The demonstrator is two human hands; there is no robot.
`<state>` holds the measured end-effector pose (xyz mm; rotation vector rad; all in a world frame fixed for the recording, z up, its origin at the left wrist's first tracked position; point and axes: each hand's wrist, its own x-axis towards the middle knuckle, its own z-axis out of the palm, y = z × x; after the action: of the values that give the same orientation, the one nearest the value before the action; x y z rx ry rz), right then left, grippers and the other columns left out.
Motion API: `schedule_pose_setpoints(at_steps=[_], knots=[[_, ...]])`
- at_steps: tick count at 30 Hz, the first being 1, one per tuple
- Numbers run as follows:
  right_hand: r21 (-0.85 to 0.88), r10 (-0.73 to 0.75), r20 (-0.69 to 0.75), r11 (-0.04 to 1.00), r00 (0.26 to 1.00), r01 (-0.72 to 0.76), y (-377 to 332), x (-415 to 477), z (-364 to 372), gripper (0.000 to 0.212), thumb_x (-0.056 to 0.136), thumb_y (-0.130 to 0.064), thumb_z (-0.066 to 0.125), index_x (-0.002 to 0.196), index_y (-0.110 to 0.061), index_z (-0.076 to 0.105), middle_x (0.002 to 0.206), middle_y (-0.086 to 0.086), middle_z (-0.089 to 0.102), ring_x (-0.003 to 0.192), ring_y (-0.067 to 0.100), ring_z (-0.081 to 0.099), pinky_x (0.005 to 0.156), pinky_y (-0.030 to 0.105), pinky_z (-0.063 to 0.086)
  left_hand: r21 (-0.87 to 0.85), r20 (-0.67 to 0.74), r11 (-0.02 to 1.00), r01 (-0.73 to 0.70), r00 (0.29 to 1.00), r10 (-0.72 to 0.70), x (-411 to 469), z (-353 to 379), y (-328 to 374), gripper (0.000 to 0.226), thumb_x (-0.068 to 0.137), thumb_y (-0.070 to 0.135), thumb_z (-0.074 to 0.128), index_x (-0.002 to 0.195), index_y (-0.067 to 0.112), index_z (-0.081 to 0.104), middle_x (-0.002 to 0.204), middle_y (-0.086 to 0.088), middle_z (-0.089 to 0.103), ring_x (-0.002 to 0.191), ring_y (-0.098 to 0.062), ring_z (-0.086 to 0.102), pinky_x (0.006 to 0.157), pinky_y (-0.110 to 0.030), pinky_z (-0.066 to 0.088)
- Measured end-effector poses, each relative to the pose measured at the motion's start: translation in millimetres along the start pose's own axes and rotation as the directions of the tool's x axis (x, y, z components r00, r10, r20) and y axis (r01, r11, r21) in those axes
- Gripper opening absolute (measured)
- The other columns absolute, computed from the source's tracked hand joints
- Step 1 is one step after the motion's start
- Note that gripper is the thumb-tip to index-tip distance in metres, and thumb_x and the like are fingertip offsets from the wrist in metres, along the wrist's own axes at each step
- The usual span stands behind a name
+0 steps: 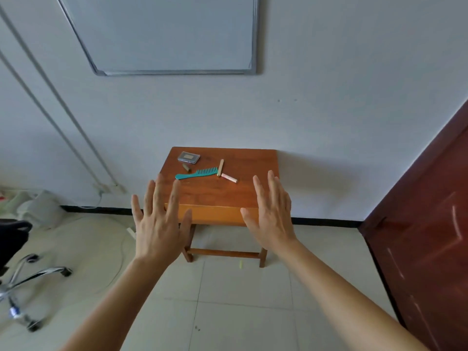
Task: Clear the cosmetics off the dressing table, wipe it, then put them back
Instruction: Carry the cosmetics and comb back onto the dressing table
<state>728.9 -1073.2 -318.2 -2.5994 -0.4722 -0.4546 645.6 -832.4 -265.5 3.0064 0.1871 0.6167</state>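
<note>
- Left grip [159,224] and right grip [272,214] are held released, fingers spread, nothing grasped, at the counter's [217,193] near edge.
- Comb [197,173], case [188,157], gold tube [220,167] and pink tube [229,178] are laid on the far half, beyond both grips, untouched.

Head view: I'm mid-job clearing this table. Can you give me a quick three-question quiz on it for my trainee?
1. True or false: the left hand and the right hand both have straight fingers and hold nothing.
2. Which item lies nearest the back left corner of the table? A. pink tube B. grey case C. gold tube
3. Fill in: the handle of the comb points to the table's ___ side.
Key: 1 true; 2 B; 3 left.
</note>
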Motion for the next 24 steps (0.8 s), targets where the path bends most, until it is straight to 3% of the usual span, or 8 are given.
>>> schedule_pose_setpoints(at_steps=[9,14,18,24], knots=[[-0.045,0.024,0.096,0.999,0.995,-0.020,26.2,102.0,86.0,0.081,0.095,-0.054,0.045,0.158,-0.026,0.003,0.166,0.011,-0.003,0.152,0.032,0.005,0.119,0.053,0.023,0.026,0.157,0.999,-0.021,0.987,0.016,95.3,88.4,-35.0,0.067,0.097,0.052,0.034,0.155,0.020,0.022,0.164,-0.012,0.008,0.151,-0.033,0.007,0.119,-0.060,0.005],[-0.057,0.050,0.195,0.998,0.980,-0.039,57.9,185.1,139.2,0.082,0.095,-0.051,0.049,0.156,-0.028,0.000,0.165,0.010,-0.003,0.152,0.031,0.005,0.120,0.048,0.017,0.129,0.333,0.991,0.022,0.941,-0.065,181.7,149.7,-49.1,0.073,0.097,0.055,0.037,0.156,0.026,0.005,0.164,-0.007,-0.009,0.151,-0.029,-0.006,0.119,-0.060,0.004],[-0.061,0.103,0.339,0.994,0.935,-0.087,79.2,248.5,174.9,0.083,0.097,-0.050,0.049,0.156,-0.029,-0.005,0.165,0.007,-0.012,0.153,0.030,-0.004,0.121,0.048,0.010,0.171,0.417,0.985,-0.004,0.906,-0.068,249.8,186.4,-57.7,0.076,0.096,0.058,0.035,0.155,0.031,-0.005,0.163,-0.004,-0.019,0.151,-0.029,-0.009,0.120,-0.058,0.006],[-0.118,0.149,0.527,0.988,0.837,-0.101,83.1,314.6,223.3,0.077,0.097,-0.050,0.052,0.156,-0.027,0.008,0.166,0.008,-0.001,0.153,0.031,0.002,0.120,0.048,0.016,0.110,0.495,0.993,0.054,0.863,-0.102,304.4,225.1,-76.8,0.078,0.095,0.055,0.044,0.155,0.033,-0.001,0.164,-0.001,-0.015,0.151,-0.028,-0.007,0.121,-0.054,0.004]])
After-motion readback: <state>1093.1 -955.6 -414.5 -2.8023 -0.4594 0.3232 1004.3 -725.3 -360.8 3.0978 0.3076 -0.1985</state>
